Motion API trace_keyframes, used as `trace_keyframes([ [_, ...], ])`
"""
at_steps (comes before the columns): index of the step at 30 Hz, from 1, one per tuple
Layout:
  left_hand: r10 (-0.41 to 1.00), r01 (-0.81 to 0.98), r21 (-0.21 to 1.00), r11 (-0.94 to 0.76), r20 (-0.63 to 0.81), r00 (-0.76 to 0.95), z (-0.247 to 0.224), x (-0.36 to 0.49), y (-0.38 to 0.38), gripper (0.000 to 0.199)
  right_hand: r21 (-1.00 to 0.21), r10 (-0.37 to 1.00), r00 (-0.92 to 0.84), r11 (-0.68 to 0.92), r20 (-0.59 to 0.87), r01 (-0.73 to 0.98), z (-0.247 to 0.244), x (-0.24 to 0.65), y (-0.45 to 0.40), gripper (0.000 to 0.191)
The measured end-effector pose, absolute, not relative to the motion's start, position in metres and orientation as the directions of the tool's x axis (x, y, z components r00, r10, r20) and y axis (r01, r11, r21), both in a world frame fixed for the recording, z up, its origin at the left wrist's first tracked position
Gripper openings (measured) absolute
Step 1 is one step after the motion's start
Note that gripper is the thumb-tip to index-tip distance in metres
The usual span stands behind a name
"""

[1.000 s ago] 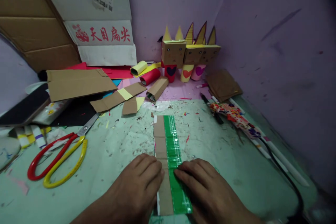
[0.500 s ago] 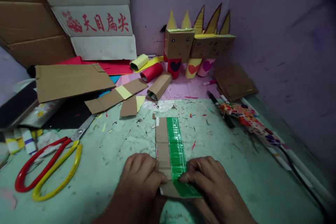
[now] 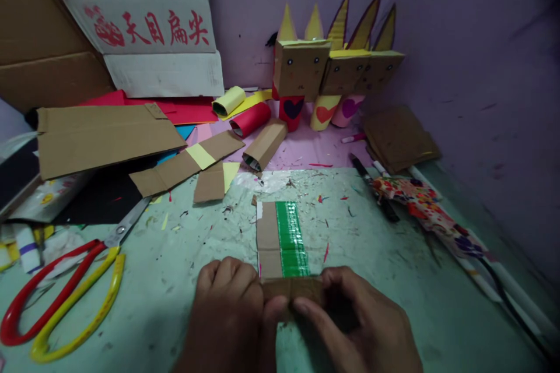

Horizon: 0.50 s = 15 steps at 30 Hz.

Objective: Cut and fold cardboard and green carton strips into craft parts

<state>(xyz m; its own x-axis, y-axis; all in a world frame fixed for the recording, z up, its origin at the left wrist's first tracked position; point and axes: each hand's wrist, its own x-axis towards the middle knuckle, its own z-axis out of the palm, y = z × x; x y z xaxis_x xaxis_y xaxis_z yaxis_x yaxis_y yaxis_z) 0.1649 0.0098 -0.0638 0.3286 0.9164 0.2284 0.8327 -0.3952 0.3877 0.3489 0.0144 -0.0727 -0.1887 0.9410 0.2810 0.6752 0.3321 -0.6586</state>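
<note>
A cardboard strip [image 3: 268, 233] with green tape along its right side lies on the table in front of me. Its near end is folded up, so the plain brown underside faces me. My left hand [image 3: 231, 297] grips the left side of this fold, fingers curled and thumb against the brown face. On the right, my right hand [image 3: 359, 315] pinches the other side, thumb in front and fingers behind. Both thumbs are close together near the middle of the fold. Scissors [image 3: 111, 250] with one red and one yellow handle lie open to the left.
Cardboard box-head figures [image 3: 301, 70] with paper-tube bodies stand against the wall. Paper tubes [image 3: 251, 119], cardboard pieces [image 3: 109, 134] and coloured paper lie at the back left. To the right are a black craft knife [image 3: 374, 189], a flower-patterned wrapped object [image 3: 420, 204] and a cardboard stack [image 3: 400, 137].
The strip's near end, flat on the table before, is now folded up with its brown underside showing. Both thumbs have moved onto that face. The view has shifted slightly.
</note>
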Motion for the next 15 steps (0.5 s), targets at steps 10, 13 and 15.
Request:
trace_keyframes([
  [10, 0.921, 0.893, 0.281, -0.351, 0.276, 0.275, -0.0652, 0.1671, 0.0155, 0.032, -0.522, 0.934, -0.197, 0.331, 0.297, 0.786, -0.0785, 0.3448, 0.0214, 0.024],
  [13, 0.911, 0.905, 0.238, -0.353, 0.307, 0.275, -0.0647, 0.1675, 0.0176, 0.032, -0.478, 0.941, -0.182, 0.304, 0.285, 0.824, -0.0795, 0.3426, 0.0220, 0.027],
  [15, 0.907, 0.910, 0.216, -0.353, 0.319, 0.275, -0.0646, 0.1671, 0.0186, 0.033, -0.459, 0.950, -0.168, 0.276, 0.263, 0.845, -0.0775, 0.3401, 0.0217, 0.028],
])
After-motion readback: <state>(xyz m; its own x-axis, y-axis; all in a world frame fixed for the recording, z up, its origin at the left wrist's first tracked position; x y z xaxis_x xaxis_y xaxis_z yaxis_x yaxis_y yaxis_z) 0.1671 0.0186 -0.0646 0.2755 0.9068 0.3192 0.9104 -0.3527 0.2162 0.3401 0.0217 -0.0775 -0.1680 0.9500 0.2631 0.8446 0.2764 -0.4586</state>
